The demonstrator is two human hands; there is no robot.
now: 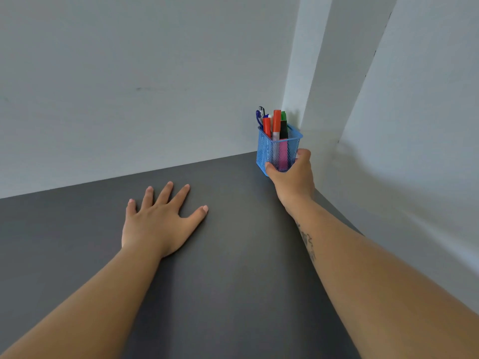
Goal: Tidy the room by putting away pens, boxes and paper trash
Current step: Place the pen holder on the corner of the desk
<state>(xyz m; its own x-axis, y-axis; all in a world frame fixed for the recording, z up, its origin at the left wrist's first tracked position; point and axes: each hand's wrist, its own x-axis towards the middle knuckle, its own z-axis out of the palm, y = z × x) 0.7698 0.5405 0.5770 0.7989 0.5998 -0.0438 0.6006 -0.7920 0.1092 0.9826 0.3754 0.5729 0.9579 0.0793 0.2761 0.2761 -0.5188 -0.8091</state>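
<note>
the main risk, as we judged it, was a tip: our right hand (291, 174) gripped the blue mesh pen holder (278, 151) low down, thumb on its near left face and fingers wrapped round the right side, while the pens (276, 125) stood tall above the rim, so a quick shove or a snag of the base on the dark table (233, 255) could have rocked it and spilled them. it also sat right of centre in the frame, tight in the corner where the white walls (129, 73) met, so a push further in could have jammed it or scraped the wall. our left hand (160, 218) lay open and flat on the table at centre left, holding nothing and well apart from the holder, too far to catch a fall. the holder looked like a small square basket of fine blue wire mesh, upright, carrying orange, green, pink and dark blue pens, all standing, a few leaning slightly left.
</note>
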